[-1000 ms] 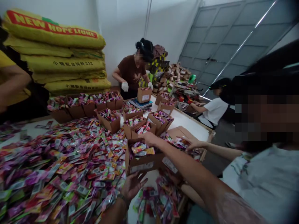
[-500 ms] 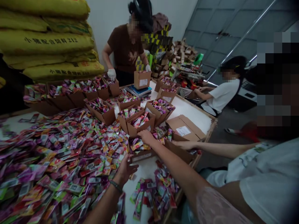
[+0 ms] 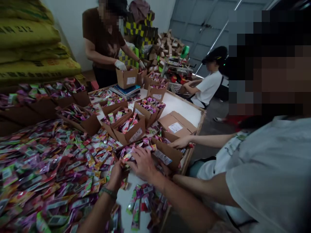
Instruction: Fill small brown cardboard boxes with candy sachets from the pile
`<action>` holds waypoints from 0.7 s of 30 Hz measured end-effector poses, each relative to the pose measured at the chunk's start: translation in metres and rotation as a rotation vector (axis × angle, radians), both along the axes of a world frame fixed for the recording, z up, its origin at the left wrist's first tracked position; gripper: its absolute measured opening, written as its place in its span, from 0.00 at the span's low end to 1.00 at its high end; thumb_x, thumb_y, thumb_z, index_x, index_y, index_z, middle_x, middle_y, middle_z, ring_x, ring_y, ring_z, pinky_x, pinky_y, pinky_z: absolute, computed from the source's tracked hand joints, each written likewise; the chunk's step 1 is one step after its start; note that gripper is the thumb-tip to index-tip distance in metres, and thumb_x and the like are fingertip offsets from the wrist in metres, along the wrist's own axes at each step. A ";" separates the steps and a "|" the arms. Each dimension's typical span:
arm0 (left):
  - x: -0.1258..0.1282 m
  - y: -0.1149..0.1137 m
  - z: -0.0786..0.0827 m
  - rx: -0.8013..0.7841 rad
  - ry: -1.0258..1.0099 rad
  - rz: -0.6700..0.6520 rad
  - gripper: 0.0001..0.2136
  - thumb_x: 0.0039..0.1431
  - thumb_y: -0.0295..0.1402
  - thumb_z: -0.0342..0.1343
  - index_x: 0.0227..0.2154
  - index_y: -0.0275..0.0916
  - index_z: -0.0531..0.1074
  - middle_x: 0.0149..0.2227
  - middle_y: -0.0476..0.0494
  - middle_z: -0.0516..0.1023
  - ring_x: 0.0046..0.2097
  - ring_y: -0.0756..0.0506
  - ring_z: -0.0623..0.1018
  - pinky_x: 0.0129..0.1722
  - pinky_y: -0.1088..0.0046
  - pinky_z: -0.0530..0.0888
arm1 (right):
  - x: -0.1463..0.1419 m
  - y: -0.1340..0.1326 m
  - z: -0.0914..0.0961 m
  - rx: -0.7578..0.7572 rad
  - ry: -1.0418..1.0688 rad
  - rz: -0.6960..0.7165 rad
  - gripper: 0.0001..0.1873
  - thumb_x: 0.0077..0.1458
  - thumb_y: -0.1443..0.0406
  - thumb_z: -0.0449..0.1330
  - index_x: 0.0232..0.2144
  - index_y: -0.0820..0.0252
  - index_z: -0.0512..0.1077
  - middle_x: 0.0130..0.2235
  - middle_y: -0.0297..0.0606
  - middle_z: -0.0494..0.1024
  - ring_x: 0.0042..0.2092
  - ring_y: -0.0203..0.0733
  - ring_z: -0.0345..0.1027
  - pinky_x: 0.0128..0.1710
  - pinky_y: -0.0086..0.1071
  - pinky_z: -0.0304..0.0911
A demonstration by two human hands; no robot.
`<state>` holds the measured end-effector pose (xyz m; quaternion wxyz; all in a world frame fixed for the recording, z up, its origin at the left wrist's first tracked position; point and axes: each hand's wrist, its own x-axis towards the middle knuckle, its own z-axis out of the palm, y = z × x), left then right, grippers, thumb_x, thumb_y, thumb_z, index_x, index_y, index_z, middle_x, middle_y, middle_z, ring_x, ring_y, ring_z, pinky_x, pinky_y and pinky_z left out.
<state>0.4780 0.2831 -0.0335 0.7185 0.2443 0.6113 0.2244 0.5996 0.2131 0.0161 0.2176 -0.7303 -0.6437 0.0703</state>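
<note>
A small open cardboard box (image 3: 126,154) filled with colourful packets stands at the near edge of the packet heap (image 3: 48,168). My left hand (image 3: 116,173), with a band on the wrist, is curled round the box's near left side. My right hand (image 3: 143,163) lies palm down on top of the packets in that box, fingers fanned out. Both hands hide most of the box. Right beside it stands another open box (image 3: 167,154), and the hand (image 3: 181,142) of the person on my right rests on its far flap.
Several packet-filled boxes (image 3: 130,127) stand behind, and a closed carton (image 3: 176,124) lies on the white table (image 3: 181,108). A person in brown with white gloves (image 3: 120,65) handles a box at the far end. Yellow sacks (image 3: 36,68) are stacked at the left. Loose packets (image 3: 143,204) lie near me.
My right hand came back from the box's far edge onto its top. My left hand went from open beside the box to gripping its side. The view dropped and swung right.
</note>
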 end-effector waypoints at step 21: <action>0.065 0.007 -0.004 -0.045 -0.336 0.100 0.11 0.65 0.40 0.51 0.39 0.38 0.71 0.26 0.48 0.79 0.23 0.48 0.77 0.25 0.73 0.72 | 0.086 0.041 -0.050 -0.214 -0.099 -0.033 0.19 0.52 0.72 0.56 0.46 0.53 0.72 0.70 0.38 0.45 0.70 0.62 0.25 0.64 0.62 0.38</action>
